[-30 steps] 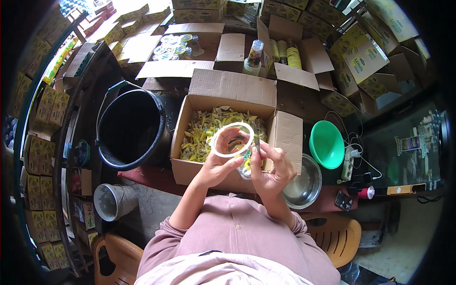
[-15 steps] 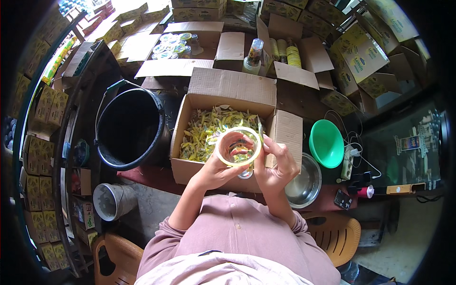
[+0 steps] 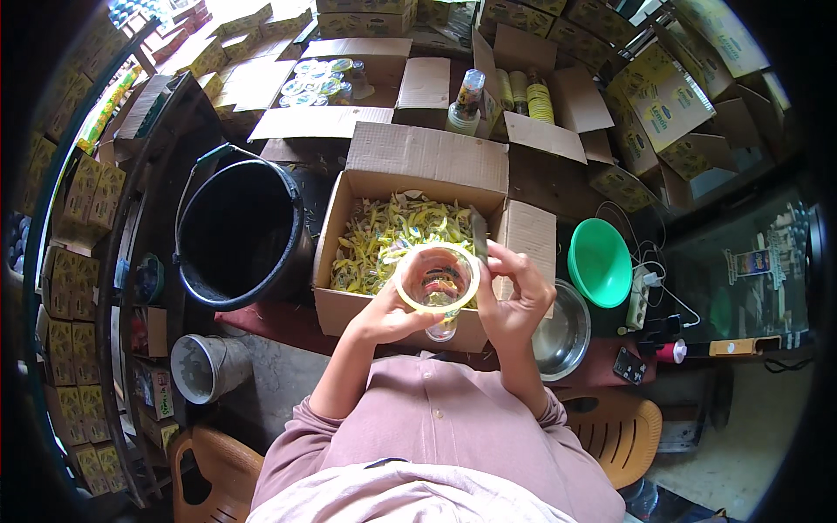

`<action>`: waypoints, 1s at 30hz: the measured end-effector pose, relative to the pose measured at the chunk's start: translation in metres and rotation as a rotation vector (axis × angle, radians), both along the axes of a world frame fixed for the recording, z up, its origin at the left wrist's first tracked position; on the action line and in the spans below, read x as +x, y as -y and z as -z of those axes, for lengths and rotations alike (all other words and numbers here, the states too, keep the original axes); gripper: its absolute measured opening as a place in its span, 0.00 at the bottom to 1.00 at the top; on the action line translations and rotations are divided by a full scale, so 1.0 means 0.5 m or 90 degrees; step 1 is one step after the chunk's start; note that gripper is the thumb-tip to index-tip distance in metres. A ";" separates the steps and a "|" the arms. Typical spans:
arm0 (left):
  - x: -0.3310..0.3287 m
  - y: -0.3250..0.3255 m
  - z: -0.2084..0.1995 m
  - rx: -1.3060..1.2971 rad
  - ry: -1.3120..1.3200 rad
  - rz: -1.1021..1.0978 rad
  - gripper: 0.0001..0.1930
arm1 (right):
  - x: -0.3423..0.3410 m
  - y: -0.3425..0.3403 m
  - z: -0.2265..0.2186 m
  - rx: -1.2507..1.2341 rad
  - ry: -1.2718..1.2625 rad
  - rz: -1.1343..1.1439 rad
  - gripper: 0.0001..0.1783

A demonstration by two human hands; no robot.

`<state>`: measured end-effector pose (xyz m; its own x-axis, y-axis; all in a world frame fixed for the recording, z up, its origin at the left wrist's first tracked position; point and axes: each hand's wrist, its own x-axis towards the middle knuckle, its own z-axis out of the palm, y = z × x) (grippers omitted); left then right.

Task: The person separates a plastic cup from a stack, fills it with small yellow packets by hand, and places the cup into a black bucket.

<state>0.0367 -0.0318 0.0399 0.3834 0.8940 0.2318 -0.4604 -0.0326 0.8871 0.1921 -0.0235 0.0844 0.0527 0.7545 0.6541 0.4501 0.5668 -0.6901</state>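
Note:
My left hand is wrapped round a clear plastic jar with a pale yellow rim, its mouth tilted toward me. A bit of red and yellow shows through its wall. Between the thumb and fingers of my right hand is a thin flat piece, seen almost edge-on; its kind cannot be told. The piece stands upright beside the jar's right rim. Behind both hands is an open cardboard box, filled with many small yellow-green wrapped packets.
On the left stand a large black bucket and a lower grey bucket. To the right are a green bowl, a metal bowl and a power strip. Farther back, an open box holds lidded jars.
The jar has tilted slightly in my left hand, its base showing more to the left. My right hand has turned a little, and the flat piece has shifted slightly with it.

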 end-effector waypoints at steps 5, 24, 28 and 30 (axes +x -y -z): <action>-0.005 -0.005 0.013 -0.050 0.084 0.010 0.35 | -0.005 0.023 0.003 -0.013 -0.053 0.034 0.13; 0.029 0.011 -0.029 0.074 -0.103 -0.201 0.32 | -0.027 0.032 0.003 0.088 0.008 0.075 0.14; 0.027 0.013 -0.035 0.111 -0.187 -0.213 0.32 | -0.027 0.027 0.006 0.117 0.040 0.105 0.14; 0.028 0.013 -0.036 0.121 -0.208 -0.220 0.31 | -0.025 0.025 0.006 0.123 0.052 0.114 0.14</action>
<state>0.0505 -0.0382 0.0577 0.1523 0.9351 0.3201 -0.0931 -0.3089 0.9465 0.1795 -0.0358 0.0812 0.1150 0.5992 0.7923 0.6053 0.5901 -0.5342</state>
